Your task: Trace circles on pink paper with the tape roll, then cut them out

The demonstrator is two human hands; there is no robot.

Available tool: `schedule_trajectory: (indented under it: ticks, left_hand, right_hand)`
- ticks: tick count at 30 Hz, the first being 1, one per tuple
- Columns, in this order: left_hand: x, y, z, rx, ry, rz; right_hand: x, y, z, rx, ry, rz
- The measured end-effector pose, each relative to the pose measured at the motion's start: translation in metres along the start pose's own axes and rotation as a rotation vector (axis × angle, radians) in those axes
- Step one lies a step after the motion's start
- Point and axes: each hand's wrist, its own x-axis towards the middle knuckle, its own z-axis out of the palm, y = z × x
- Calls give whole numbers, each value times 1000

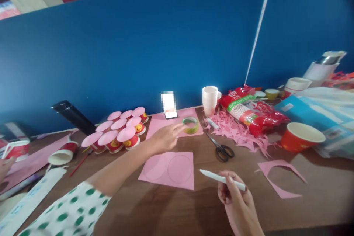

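While the right hand (pixel 235 195) is closed on a white pen (pixel 215 177), pinched between thumb and fingers low over the front of the counter (pixel 318 188), the left hand (pixel 166 137) stretches out empty, fingers loosely spread, toward a tape roll (pixel 190 125). Its fingertips (pixel 181 127) are at the roll's near rim; whether they touch it cannot be told from here. The roll lies flat on a pink sheet (pixel 156 121) at the back of the counter, just in front of a phone (pixel 170 115) by the blue wall (pixel 138 44), with stacked white cups (pixel 209 100) to its right.

The roll looks light and stiff, a greenish ring with an open core and a smooth outer face. It would probably be gripped best with a thumb in the core and fingers on the outer wall. The pen looks slim, hard and light; the grip sits toward its rear end, with the tip pointing left.

Between the hands lies a pink square (pixel 168 169) marked with two circles, thin paper that would likely slide or crease under a careless touch. Scissors (pixel 218 145) lie just right of it, near pink scraps (pixel 235 129), a red bag (pixel 249 112) and a red bowl (pixel 301 137). Upturned red cups (pixel 118 132) capped with pink discs cluster left of the outstretched arm, whose sleeve (pixel 69 210) is white with green dots.
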Motion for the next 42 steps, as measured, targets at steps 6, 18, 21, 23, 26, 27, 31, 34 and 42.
schedule_trajectory:
  ticks: [6,18,21,23,26,27,31,34,42]
  left_hand:
    - [-131,33,33,-13,32,-353]
    - [-155,101,80,-29,86,-467]
    - [-156,91,73,-45,62,-412]
    - [-158,82,69,-46,51,-367]
    - [-158,61,67,-56,12,-292]
    - [-158,52,67,-64,-1,-263]
    - [-160,19,69,-64,4,-190]
    - [-161,17,72,-57,72,-212]
    - [-139,103,89,-244,113,-88]
  right_hand:
    - [-1,-2,1,23,-5,13]
    - [-3,-4,6,-61,-50,-64]
    - [-3,-3,6,-82,-40,-64]
    - [-3,-2,6,-95,-34,-57]
    - [-4,-2,6,-103,-32,-49]
    - [-4,-2,6,-98,-33,-44]
    - [-6,-4,7,-71,-56,-16]
    - [-6,-4,7,-106,-77,-22]
    - [-1,-1,11,-287,-95,-36]
